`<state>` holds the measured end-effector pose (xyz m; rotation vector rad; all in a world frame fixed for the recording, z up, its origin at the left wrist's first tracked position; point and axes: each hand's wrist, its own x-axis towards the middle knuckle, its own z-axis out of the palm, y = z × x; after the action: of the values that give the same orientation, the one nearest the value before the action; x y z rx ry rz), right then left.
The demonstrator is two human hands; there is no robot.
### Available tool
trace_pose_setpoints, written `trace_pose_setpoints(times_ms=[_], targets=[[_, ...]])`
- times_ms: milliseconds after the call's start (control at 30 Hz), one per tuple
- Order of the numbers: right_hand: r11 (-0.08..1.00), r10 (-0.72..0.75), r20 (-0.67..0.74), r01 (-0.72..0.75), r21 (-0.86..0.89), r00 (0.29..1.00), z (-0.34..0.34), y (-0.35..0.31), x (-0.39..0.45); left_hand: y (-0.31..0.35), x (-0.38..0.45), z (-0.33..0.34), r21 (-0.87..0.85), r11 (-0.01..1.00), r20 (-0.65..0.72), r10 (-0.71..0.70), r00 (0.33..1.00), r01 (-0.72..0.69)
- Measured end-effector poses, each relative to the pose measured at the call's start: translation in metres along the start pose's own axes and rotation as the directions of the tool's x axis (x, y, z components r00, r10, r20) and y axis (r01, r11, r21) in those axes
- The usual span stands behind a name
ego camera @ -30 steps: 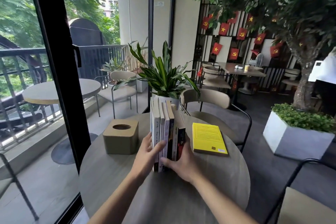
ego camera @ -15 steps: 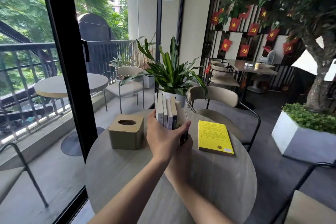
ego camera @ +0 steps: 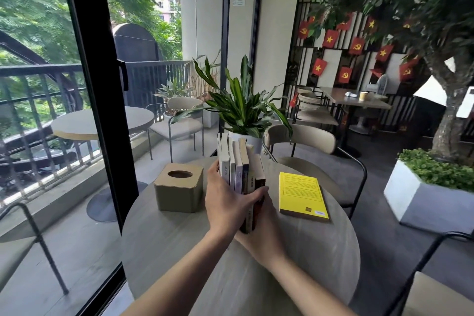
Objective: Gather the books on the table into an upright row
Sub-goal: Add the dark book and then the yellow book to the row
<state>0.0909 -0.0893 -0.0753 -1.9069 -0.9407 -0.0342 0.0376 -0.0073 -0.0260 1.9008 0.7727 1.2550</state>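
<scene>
Several books stand upright as a row [ego camera: 239, 167] in the middle of the round grey table [ego camera: 320, 251], spines facing me. My left hand [ego camera: 225, 202] wraps across the front of the row, fingers on its left side and thumb reaching to the right side. My right hand [ego camera: 264, 233] sits under and behind the left one, pressed against the row's lower right end. A yellow book [ego camera: 301, 195] lies flat on the table to the right of the row, apart from both hands.
A tan tissue box [ego camera: 179, 191] stands left of the row. A potted plant [ego camera: 243, 113] sits behind the books at the table's far edge. A beige chair [ego camera: 307, 141] is beyond the table, a glass door frame [ego camera: 95, 110] to the left.
My left hand moved from the row's left side across its front, over my right hand. The view shifted left, and the books stayed upright.
</scene>
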Motion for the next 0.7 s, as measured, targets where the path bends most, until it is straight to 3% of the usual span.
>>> trace_pose_setpoints(times_ms=[100,233,333,467,600,700], targets=[[0.920,-0.115,0.025,0.116,-0.375,0.993,-0.016,0.027,0.005,-0.012,-0.014,0.006,0.034,0.999,0.004,0.015,1.000,-0.015],[0.812,-0.162,-0.064,0.096,-0.576,0.985,-0.047,0.055,0.016,-0.033,-0.034,0.015,0.061,0.998,0.043,0.010,0.999,-0.012],[0.796,0.048,-0.122,-0.112,-0.594,0.991,-0.068,0.065,0.036,-0.045,-0.043,0.019,0.092,0.996,0.060,0.004,0.998,-0.010],[0.727,0.356,-0.212,-0.412,-0.549,0.910,-0.082,0.075,0.062,-0.052,-0.045,0.020,0.108,0.994,0.063,-0.022,0.998,0.016],[0.671,0.555,-0.185,-0.568,-0.477,0.811,-0.078,0.086,0.092,-0.054,-0.045,0.023,0.114,0.993,0.070,-0.016,0.997,0.008],[0.519,0.671,-0.164,-0.616,-0.592,0.723,-0.083,0.081,0.110,-0.055,-0.045,0.024,0.115,0.993,0.074,-0.018,0.997,0.009]])
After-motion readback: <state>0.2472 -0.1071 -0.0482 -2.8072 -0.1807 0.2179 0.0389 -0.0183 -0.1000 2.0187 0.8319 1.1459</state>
